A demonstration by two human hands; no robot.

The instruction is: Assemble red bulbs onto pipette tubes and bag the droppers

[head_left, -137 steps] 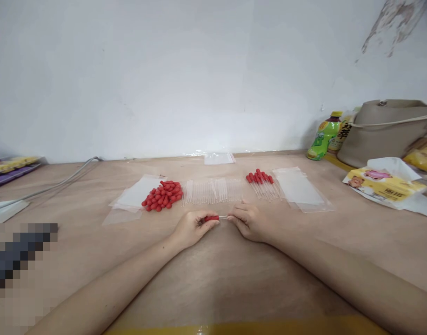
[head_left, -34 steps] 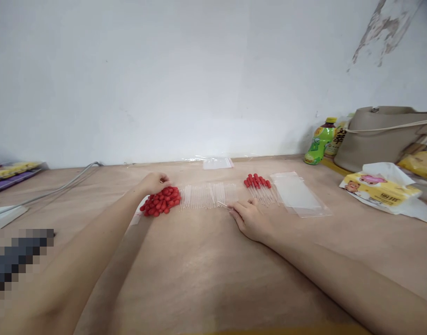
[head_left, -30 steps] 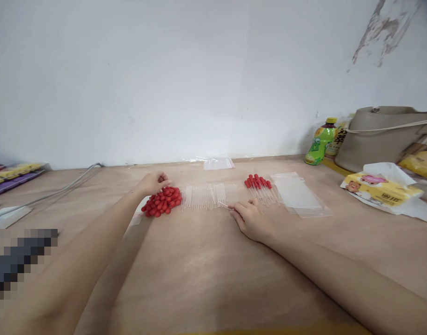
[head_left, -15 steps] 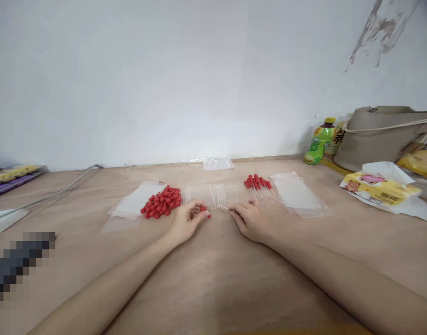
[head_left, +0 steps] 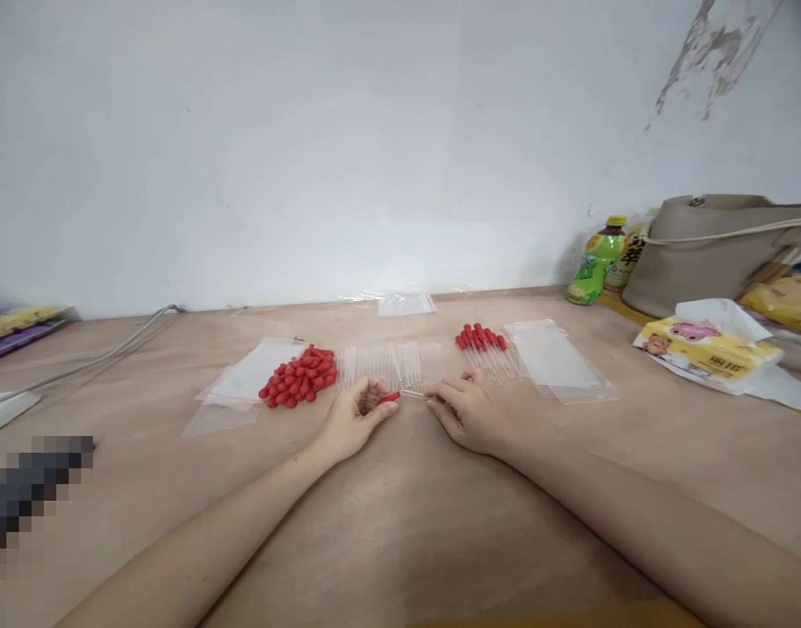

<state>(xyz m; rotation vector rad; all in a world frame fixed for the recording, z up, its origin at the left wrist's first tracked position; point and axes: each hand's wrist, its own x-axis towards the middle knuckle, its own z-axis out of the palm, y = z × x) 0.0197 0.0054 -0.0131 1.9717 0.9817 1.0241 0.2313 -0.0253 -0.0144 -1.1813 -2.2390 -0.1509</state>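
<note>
Between the fingertips of my left hand is a red rubber bulb, its narrow end towards the right. My right hand pinches a thin clear tube, whose free end points left and lies close to the bulb. Whether the two touch is too small to tell. Left of my left hand lies a pile of red bulbs. A row of clear tubes lies behind both hands. Tubes with red bulbs on their ends lie behind my right hand.
Clear plastic bags lie left and right, with another packet by the wall. At the right are a green bottle, a grey bag and a yellow tissue pack. A cable runs at the left.
The red bulb in my left hand has turned to lie level, its narrow end now out past the fingertips. The tube and the bulb are closer together.
</note>
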